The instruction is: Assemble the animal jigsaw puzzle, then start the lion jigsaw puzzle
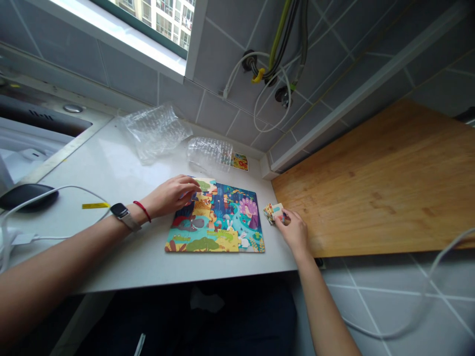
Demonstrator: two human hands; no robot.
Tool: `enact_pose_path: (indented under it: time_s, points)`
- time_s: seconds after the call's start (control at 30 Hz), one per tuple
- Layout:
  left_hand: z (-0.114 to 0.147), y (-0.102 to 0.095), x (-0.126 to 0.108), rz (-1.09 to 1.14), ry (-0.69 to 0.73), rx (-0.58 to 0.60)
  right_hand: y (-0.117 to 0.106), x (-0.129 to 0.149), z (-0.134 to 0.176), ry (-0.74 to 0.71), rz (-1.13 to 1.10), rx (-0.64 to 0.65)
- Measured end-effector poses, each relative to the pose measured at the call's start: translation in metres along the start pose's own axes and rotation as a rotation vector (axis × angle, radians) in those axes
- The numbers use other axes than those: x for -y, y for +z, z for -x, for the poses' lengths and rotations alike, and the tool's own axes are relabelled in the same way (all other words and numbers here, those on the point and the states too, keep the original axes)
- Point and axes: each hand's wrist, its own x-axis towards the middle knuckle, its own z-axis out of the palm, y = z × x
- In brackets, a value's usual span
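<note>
A colourful jigsaw puzzle (226, 222) with animals and trees lies on the white counter, most of its pieces joined. My left hand (178, 194) is over its upper left part, fingers bent and a little apart, fingertips at the pieces there; I see nothing gripped in it. A pale green and cream section (206, 185) shows beside those fingertips. To the right of the puzzle, my right hand (293, 228) pinches a puzzle piece (277, 210) with thumb and fingers. Just left of that piece is a small pile of loose puzzle pieces (268, 213), partly covered.
Crumpled clear plastic wrap (156, 131) and bubble wrap (210, 152) lie behind the puzzle, near a small picture card (239, 161). A wooden board (386, 188) borders the right side. A white cable (74, 188) and a black oval object (29, 197) are at left, near a sink (44, 116).
</note>
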Motion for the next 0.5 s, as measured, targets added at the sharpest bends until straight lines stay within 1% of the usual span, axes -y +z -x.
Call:
enact_pose_path:
  time_s: [0.07, 0.1, 0.17, 0.23, 0.3, 0.33, 0.4, 0.5]
  points:
    - [0.000, 0.000, 0.000, 0.003, 0.004, 0.002, 0.000, 0.014, 0.008, -0.018, -0.040, -0.005]
    - [0.000, 0.001, 0.000, 0.003, 0.005, 0.004, 0.002, 0.022, 0.013, -0.034, -0.066, 0.013]
    - [0.000, 0.001, 0.000, 0.009, 0.007, 0.004, 0.008, 0.041, 0.024, -0.075, -0.118, 0.077]
    - [0.000, 0.001, 0.000, 0.016, 0.004, 0.000, 0.017, 0.056, 0.035, -0.114, -0.126, 0.145]
    - [0.000, 0.001, 0.001, 0.011, -0.002, -0.002, 0.023, 0.063, 0.043, -0.127, -0.111, 0.199]
    - [0.000, 0.001, 0.001, 0.005, -0.005, -0.001, 0.025, 0.063, 0.044, -0.123, -0.106, 0.210]
    - [0.000, 0.000, 0.001, -0.004, -0.006, 0.000, 0.023, 0.054, 0.042, -0.096, -0.103, 0.188]
    - [0.001, 0.002, 0.001, 0.000, -0.006, -0.005, 0.013, 0.030, 0.028, -0.013, -0.045, 0.093]
